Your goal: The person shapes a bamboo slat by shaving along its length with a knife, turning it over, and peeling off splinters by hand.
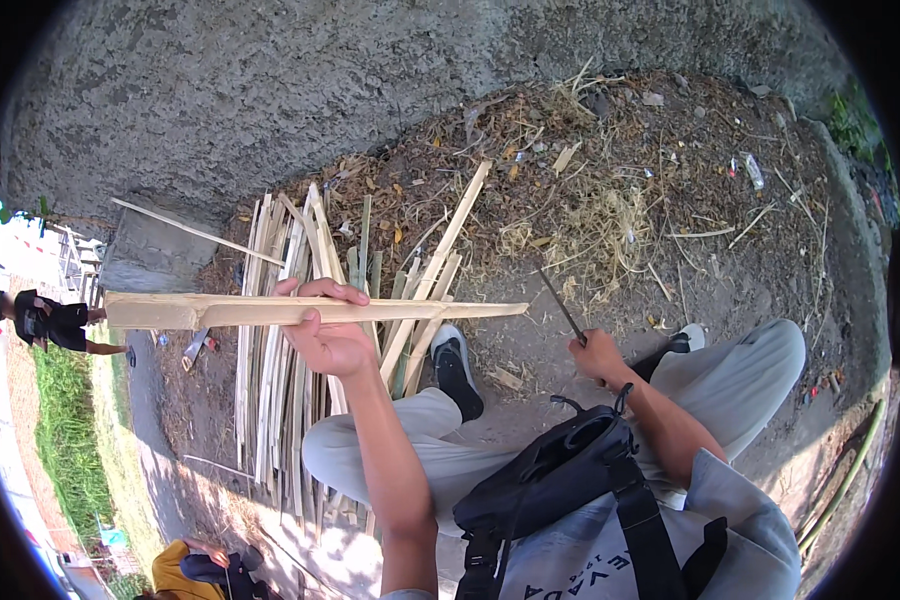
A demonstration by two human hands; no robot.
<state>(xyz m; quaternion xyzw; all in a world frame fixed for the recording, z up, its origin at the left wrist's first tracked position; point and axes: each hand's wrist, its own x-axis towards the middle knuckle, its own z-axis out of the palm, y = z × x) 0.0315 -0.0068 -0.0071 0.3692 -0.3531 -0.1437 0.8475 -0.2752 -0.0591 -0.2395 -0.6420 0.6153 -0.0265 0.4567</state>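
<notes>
My left hand (328,328) is closed around a long split bamboo strip (232,311), held level above the ground. Its wide end points left and its narrow tip reaches toward the middle. In my right hand (598,358), by my right knee, is a knife (562,305) with a thin dark blade angled up and left, apart from the strip. Most of its handle is hidden by my fingers. Beneath my left hand lies a pile of bamboo strips (270,400), some resting near my left shoe (452,362).
A rough grey wall (270,110) runs along the far side. Dry shavings (610,235) and litter cover the dirt before it. A black bag (550,470) hangs at my front. One person (55,322) stands far left; another in yellow (182,570) is at the lower left.
</notes>
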